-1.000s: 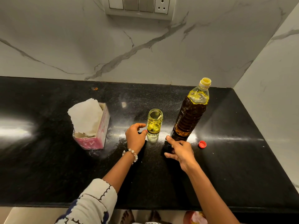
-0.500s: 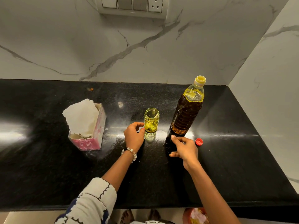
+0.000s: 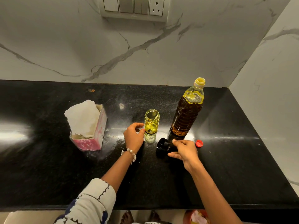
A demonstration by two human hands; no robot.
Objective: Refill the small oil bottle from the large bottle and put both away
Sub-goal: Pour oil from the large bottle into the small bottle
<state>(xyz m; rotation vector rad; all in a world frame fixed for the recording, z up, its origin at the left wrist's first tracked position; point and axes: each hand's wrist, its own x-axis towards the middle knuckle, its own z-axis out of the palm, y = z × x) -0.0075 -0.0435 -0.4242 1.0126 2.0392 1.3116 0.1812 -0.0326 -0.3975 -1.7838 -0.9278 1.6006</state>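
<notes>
The small glass oil bottle (image 3: 151,125) stands open on the black counter, holding yellow oil. My left hand (image 3: 134,135) grips its lower left side with thumb and fingers. To its right the large plastic oil bottle (image 3: 187,113) stands upright and uncapped, mostly full of dark oil. My right hand (image 3: 184,151) pinches a black lid (image 3: 162,147), tilted and lifted just off the counter in front of the large bottle. A small red cap (image 3: 199,143) lies on the counter right of my right hand.
A pink tissue box (image 3: 90,135) with white paper sticking out sits at the left. The black counter (image 3: 48,167) ends at marble walls behind and at the right. A switch panel (image 3: 134,7) hangs on the back wall.
My right hand has picked up the black lid from the counter and tilted it. My left hand has closed in on the small bottle's side. Both bottles stay in place.
</notes>
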